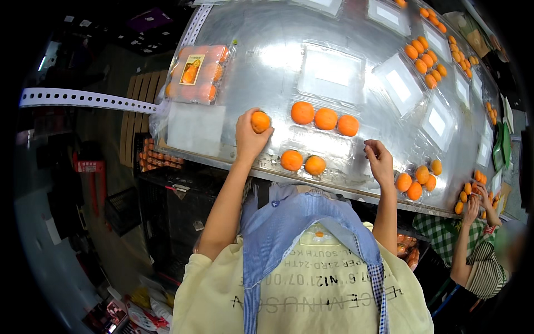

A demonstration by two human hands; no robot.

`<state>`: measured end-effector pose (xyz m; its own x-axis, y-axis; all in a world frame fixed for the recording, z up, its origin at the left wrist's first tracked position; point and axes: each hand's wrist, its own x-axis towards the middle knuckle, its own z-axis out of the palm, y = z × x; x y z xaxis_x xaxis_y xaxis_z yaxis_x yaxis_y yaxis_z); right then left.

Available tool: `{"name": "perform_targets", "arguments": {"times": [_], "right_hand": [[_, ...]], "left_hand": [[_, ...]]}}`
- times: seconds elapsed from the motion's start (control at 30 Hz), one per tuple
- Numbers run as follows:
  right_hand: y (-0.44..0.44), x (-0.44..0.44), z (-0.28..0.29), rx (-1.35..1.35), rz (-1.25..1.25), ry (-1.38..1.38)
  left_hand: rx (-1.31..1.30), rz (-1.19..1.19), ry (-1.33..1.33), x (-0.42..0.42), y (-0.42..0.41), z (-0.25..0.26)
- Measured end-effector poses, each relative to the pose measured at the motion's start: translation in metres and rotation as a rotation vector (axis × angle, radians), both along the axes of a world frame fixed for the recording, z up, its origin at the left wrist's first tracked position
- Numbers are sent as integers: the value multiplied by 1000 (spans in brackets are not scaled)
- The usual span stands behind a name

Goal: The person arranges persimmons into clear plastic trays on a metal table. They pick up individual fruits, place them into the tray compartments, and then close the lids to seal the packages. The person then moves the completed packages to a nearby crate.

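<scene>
My left hand (250,135) grips a round orange fruit (260,122), perhaps a persimmon, between thumb and fingers, left of a clear plastic clamshell tray (319,142). In the tray's far row sit three orange fruits (326,119). Two more fruits (291,160) lie at the left and middle of its near row. Behind them the transparent lid (331,73) is folded back flat, with a white rectangle showing on it. My right hand (379,160) hovers right of the tray, fingers loosely curled and nothing visible in them.
A closed, labelled fruit pack (198,75) rests at the far left of the metal table (263,33), beyond a whitish sheet (196,128). More open clamshells (398,84) with fruit stand to the right. A co-worker's hands (473,206) touch fruit there. Black crates (179,217) stand below left.
</scene>
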<state>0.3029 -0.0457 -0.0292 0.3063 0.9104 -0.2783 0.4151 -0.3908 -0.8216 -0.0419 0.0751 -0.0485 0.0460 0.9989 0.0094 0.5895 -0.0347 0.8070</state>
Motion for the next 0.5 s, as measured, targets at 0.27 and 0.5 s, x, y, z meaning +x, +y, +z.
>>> {"name": "perform_targets", "arguments": {"times": [0.27, 0.5], "right_hand": [[-24, 2, -16, -20, -32, -18], [-31, -2, -31, -15, -39, -105]], "left_hand": [[-749, 141, -1311, 6, -10, 46], [-843, 79, -1515, 29, -24, 77]]}}
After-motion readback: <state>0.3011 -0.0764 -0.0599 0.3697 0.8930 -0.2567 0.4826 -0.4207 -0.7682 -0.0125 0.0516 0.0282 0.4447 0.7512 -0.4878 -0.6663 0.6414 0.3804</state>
